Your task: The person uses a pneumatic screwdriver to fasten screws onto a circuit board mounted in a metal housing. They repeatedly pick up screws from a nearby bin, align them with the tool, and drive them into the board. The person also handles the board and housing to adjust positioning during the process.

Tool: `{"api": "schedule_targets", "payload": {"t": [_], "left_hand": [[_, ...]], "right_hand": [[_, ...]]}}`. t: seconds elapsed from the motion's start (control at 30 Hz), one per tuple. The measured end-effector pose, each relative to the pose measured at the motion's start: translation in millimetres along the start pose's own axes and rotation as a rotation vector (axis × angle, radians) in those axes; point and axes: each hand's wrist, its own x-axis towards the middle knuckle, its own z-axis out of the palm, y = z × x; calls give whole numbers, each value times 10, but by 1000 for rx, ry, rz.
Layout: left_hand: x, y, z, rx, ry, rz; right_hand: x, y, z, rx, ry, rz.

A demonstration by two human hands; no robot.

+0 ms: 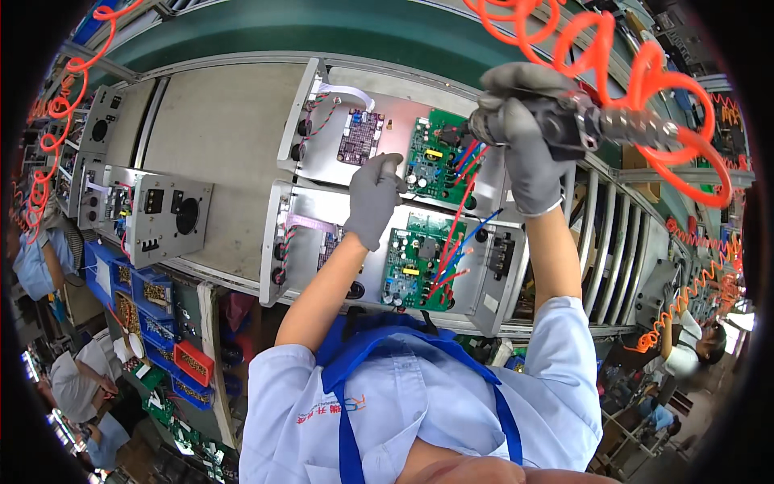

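Note:
My right hand (528, 153), in a grey glove, is wrapped round a dark air screwdriver (568, 121) joined to an orange coiled hose (603, 48). The tool is held over the right side of the far metal chassis (326, 161), its tip pointing left. That chassis carries a green circuit board (421, 161) with red and blue wires and a small purple board (360, 137). My left hand (373, 202), also gloved, rests by the green board's left edge with its fingers curled together; what they hold, if anything, is hidden. A similar chassis (310, 206) with another green board (403, 266) lies nearer me.
Two finished-looking metal boxes with round fan openings, one a grey box (173, 214), stand at the left. Below them are blue parts bins (157, 298) and a red bin (193, 363) of small brass-coloured parts. Metal rollers (601, 242) lie at the right. Other people work at both sides.

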Motion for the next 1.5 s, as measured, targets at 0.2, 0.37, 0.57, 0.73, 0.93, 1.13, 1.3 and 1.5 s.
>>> {"api": "schedule_targets", "payload": {"t": [0.2,0.37,0.57,0.73,0.93,1.13,1.3,1.5], "left_hand": [[307,-289,-44,400,-111,100],[323,-156,-39,382,-138,-23],[310,-125,-47,360,-154,-26],[319,-159,-40,300,-151,-68],[274,-8,-80,277,-214,-178],[-13,25,-184,-206,-178,13],[-155,176,-246,-547,-325,-113],[-178,168,-24,-817,-401,-220]], "right_hand": [[229,372,22,-150,10,14],[264,359,22,-70,60,80],[315,495,-5,-118,73,-39],[337,523,18,-23,43,-11],[315,576,-16,-122,-71,-28],[345,428,-55,10,-78,-66],[-13,-143,-54,260,-95,-115],[-231,-428,-176,365,-143,-295]]}}
